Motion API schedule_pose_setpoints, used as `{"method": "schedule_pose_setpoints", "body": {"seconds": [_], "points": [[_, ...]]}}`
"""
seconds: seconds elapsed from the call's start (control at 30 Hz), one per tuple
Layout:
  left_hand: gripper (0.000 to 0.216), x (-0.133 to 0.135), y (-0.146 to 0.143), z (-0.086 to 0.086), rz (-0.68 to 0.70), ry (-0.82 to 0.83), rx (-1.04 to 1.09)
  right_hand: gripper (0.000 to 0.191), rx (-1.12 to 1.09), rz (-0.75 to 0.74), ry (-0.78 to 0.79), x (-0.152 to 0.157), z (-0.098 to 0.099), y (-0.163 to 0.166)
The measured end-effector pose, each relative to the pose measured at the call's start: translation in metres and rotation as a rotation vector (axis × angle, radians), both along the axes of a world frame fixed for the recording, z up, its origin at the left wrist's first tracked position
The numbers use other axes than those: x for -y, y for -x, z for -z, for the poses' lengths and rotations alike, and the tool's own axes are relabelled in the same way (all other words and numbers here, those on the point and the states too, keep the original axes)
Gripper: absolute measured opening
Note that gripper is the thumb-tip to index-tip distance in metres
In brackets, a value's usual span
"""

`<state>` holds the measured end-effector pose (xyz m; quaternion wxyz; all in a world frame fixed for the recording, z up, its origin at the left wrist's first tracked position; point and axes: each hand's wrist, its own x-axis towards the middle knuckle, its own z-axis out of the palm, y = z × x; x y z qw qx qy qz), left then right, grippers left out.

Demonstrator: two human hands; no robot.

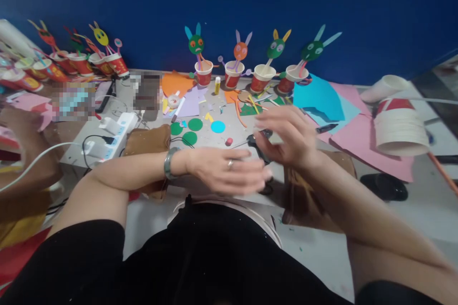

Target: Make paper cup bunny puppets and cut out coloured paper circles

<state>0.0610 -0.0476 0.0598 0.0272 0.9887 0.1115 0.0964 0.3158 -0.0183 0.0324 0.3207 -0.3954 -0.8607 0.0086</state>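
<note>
My left hand [229, 170] lies palm down over the table's near edge, its fingers stretched out with nothing in them. A ring and a bracelet [171, 163] are on that arm. My right hand [286, 136] hovers to the right, fingers apart and a little blurred, with no object visible in it. Partly behind it lies a black-handled tool [253, 141] with a thin metal blade. Green paper circles [195, 125] and a blue paper circle [218, 127] lie beyond my left hand. A small red round piece [229, 141] is close by.
Several red paper cups [234, 78] with rabbit-eared paper figures line the blue wall. Pink paper [375, 147], blue paper [318, 97] and stacked cups [400, 128] are on the right. Left are a glue stick [217, 86], a power strip [119, 133] and another person's arm [36, 147].
</note>
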Motion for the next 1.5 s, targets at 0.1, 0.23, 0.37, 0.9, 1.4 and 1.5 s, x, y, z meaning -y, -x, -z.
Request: {"method": "schedule_pose_setpoints", "body": {"seconds": [0.1, 0.23, 0.37, 0.9, 1.4, 1.5], "points": [[0.037, -0.022, -0.008, 0.02, -0.052, -0.133, -0.181, 0.021, 0.174, 0.015, 0.096, -0.063, 0.018, 0.013], [0.031, -0.041, -0.006, 0.043, -0.213, -0.031, -0.352, 0.028, 0.452, 0.109, 0.271, -0.136, 0.041, 0.038], [0.026, -0.059, 0.011, 0.049, -0.469, 0.119, -0.347, 0.035, 0.604, 0.176, 0.353, -0.183, 0.057, 0.057], [0.037, -0.068, 0.037, 0.051, -0.371, 0.144, -0.443, 0.031, 0.421, 0.291, 0.396, -0.219, 0.074, 0.05], [0.039, -0.07, 0.046, 0.061, -0.481, 0.077, -0.409, 0.008, -0.169, 0.284, 0.217, -0.11, 0.05, 0.009], [0.04, -0.071, 0.043, 0.06, -0.515, 0.069, -0.432, 0.017, 0.121, 0.167, 0.14, -0.09, 0.05, 0.006]]}}
